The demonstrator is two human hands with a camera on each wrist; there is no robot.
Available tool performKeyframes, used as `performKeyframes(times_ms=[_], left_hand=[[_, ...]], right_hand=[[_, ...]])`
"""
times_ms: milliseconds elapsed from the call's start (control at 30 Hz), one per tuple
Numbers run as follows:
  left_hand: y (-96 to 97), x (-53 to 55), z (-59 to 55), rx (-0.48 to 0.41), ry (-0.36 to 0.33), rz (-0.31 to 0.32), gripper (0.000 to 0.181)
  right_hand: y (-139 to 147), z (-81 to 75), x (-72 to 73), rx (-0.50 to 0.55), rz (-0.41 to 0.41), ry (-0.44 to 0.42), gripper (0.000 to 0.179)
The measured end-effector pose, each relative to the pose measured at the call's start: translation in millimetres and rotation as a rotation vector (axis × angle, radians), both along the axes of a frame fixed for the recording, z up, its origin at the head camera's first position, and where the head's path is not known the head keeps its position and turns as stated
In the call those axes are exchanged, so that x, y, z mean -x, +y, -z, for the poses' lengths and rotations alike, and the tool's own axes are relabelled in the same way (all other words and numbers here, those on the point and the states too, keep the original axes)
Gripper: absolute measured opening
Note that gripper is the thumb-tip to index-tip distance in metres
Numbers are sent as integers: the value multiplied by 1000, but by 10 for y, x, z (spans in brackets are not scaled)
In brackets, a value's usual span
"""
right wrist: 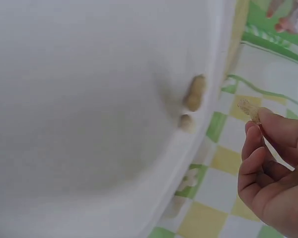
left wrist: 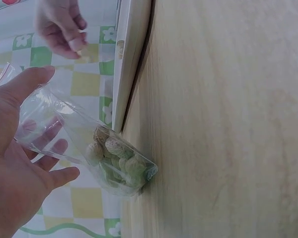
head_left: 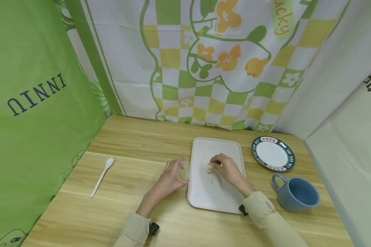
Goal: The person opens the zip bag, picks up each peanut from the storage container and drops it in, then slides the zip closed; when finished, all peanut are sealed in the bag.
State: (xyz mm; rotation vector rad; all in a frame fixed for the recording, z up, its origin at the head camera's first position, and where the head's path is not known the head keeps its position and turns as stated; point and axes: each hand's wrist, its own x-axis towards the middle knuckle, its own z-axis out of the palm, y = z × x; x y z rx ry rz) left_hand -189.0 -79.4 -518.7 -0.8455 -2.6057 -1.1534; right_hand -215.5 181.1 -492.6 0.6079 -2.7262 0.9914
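My left hand [head_left: 172,175] curls round a clear plastic cup [head_left: 183,172] beside the tray's left edge. Several unshelled peanuts [left wrist: 120,157] lie in the bottom of the cup in the left wrist view, which shows the left hand's [left wrist: 20,144] thumb and fingers on either side of it. Above the white tray [head_left: 204,195], my right hand [head_left: 227,167] pinches a peanut [right wrist: 250,110] between thumb and fingertips. On the tray, a whole peanut [right wrist: 194,92] lies close to a smaller piece [right wrist: 186,122] in the right wrist view.
A white spoon [head_left: 102,177] lies on the wooden table [head_left: 136,140] at the left. Right of the tray are a plate with a dark patterned rim [head_left: 289,156] and a blue mug [head_left: 285,197]. A patterned curtain [head_left: 173,82] hangs behind the table.
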Motion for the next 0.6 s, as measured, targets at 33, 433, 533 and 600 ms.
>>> performKeyframes(times_ms=[33,433,533,600], left_hand=[[1,1,-1,-1,-2,-1,81],[-1,2,-18,-3,-32,8,81],[-5,5,-14,0,-39,8,82],[-8,3,-14,1,-49,12,82]], right_hand=[[-11,-27,-10,10,-13,18,9],[-229,-348,-185,89,-163,131,10],[-294,-414,-221,95,-195,131,9],[-339,-454,-241,93,-210,128,9]])
